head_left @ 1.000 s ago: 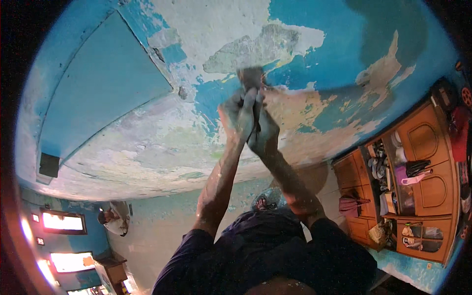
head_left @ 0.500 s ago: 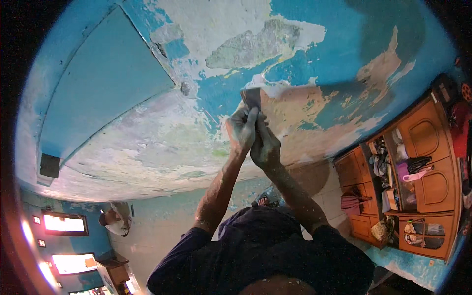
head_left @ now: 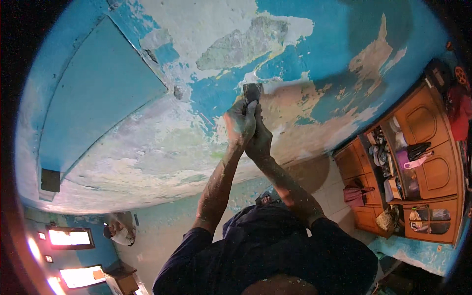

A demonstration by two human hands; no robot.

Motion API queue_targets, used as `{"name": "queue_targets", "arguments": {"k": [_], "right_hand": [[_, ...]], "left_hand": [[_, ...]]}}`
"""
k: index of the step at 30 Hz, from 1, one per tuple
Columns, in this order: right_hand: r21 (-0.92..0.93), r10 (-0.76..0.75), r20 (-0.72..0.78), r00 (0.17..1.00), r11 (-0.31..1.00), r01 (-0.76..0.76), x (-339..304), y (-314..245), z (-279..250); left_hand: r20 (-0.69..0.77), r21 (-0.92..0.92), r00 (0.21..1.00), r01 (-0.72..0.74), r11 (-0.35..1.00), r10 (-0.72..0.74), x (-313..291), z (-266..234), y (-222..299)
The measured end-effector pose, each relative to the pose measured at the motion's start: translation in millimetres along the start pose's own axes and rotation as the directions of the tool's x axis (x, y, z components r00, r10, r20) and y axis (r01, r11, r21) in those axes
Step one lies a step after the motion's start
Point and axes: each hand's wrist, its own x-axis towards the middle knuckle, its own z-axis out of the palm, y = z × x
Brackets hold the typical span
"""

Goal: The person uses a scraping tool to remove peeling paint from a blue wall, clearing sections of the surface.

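A scraper with a flat grey blade [head_left: 252, 92] meets the wall [head_left: 290, 105] where blue paint borders bare, pinkish plaster. Both hands are closed round its handle, which they mostly hide. My left hand [head_left: 239, 123] is wrapped on the left side, its thumb pointing up toward the blade. On the right side and slightly lower, my right hand [head_left: 260, 137] grips against the left one. Ragged flakes of blue paint edge the stripped patches around the blade. Dusty specks cover both forearms.
A flat blue panel [head_left: 98, 93] is set in the wall at left. On the right stands a brown wooden cabinet [head_left: 432, 172] with open shelves of household things. Another person [head_left: 119, 231] is at the far left, near bright windows [head_left: 70, 238]. Paint flakes dot the pale floor [head_left: 169, 221].
The blade has tilted and now shows broader and more upright against the wall. My right hand has drawn in closer to the left. The view has shifted slightly; the far person's posture differs.
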Motion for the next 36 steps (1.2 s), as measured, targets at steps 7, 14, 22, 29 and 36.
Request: {"name": "queue_targets", "arguments": {"k": [7, 14, 22, 29, 36], "right_hand": [[0.165, 0.300, 0.013, 0.954, 0.940, -0.298, -3.5, -8.4, 14.7], [0.142, 0.229, -0.059, 0.972, 0.965, -0.218, -5.1, -9.1, 12.6], [0.075, 0.165, -0.111, 0.980, 0.985, -0.157, -1.0, 4.4, -4.7], [0.069, 0.146, -0.067, 0.987, 0.988, -0.141, 4.5, 48.5, -6.3], [-0.070, -0.097, -0.142, 0.985, 0.994, 0.088, 15.4, 29.6, -18.6]], "left_hand": [[0.078, 0.212, 0.977, -0.210, 0.954, 0.198, 14.7, -3.5, 11.0], [0.092, 0.333, 0.956, -0.293, 0.896, 0.279, 8.2, -2.9, 22.9], [0.073, 0.305, 0.995, -0.088, 0.948, 0.069, 9.4, 15.7, 2.5], [0.051, 0.296, 0.985, -0.174, 0.939, 0.167, 5.8, 32.6, 14.7], [-0.005, 0.167, 0.997, -0.070, 0.983, 0.072, 9.1, 35.4, 13.8]]}}
